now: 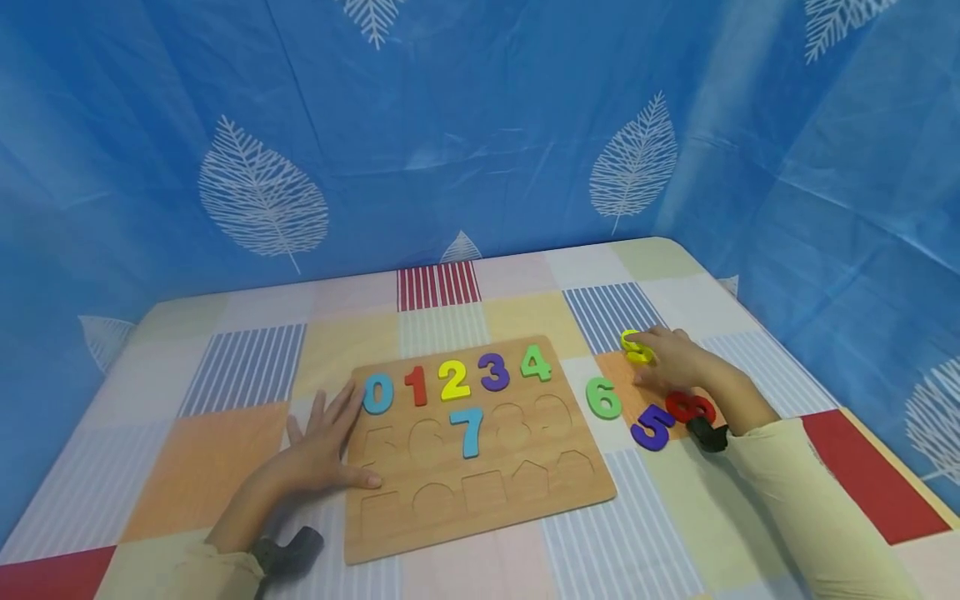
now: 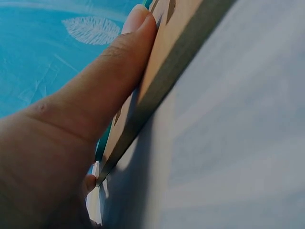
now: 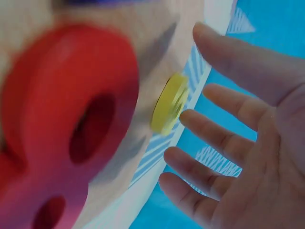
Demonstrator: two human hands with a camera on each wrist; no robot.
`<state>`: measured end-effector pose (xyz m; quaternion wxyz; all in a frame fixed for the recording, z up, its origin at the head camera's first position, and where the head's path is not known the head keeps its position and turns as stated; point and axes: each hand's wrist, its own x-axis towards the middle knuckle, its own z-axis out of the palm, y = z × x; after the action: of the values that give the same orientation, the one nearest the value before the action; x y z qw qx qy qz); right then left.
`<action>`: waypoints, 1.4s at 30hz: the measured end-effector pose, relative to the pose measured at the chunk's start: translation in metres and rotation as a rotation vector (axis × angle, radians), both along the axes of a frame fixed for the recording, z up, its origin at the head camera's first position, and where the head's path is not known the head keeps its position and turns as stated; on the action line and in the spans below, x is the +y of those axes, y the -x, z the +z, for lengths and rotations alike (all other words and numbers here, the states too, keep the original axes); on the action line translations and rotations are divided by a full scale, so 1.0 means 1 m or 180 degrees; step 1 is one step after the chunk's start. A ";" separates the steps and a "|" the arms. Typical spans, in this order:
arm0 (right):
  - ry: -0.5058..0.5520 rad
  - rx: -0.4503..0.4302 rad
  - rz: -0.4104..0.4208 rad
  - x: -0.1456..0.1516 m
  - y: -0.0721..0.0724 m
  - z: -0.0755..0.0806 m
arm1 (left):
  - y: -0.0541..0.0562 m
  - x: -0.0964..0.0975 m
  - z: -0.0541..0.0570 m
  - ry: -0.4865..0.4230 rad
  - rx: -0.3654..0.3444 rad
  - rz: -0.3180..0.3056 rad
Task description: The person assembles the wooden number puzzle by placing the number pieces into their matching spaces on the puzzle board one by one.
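Observation:
My left hand (image 1: 322, 454) rests at the left side of a wooden number board (image 1: 525, 492), thumb on its face and the other fingers spread along the edge up by the blue 0 (image 1: 369, 398). In the left wrist view the thumb (image 2: 114, 64) lies straight along the board's edge. Over at the right, my right hand (image 1: 678, 358) reaches to a yellow number piece (image 1: 640, 355) that looks like a 9. Its fingers are spread and loosely bent, one fingertip right at the yellow piece (image 3: 167, 107) in the right wrist view; nothing is gripped.
On the board sit a red 1 (image 1: 419, 387), yellow 2 (image 1: 454, 383), purple 3 (image 1: 494, 373), green 4 (image 1: 537, 364) and blue 7 (image 1: 471, 432). A green 6 (image 1: 592, 400), purple 5 (image 1: 654, 439) and red 8 (image 1: 678, 407) lie on the patchwork cloth (image 1: 202, 450).

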<state>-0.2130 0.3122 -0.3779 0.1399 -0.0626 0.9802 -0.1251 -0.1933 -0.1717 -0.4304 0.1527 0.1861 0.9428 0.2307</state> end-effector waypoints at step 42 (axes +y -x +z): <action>-0.0478 0.0254 0.0404 -0.023 -0.076 -0.002 | 0.000 0.000 0.002 -0.0038 -0.0026 -0.0021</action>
<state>-0.1371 0.2889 -0.3800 0.1127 -0.1189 0.9857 -0.0397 -0.1933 -0.1715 -0.4280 0.1561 0.1892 0.9402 0.2365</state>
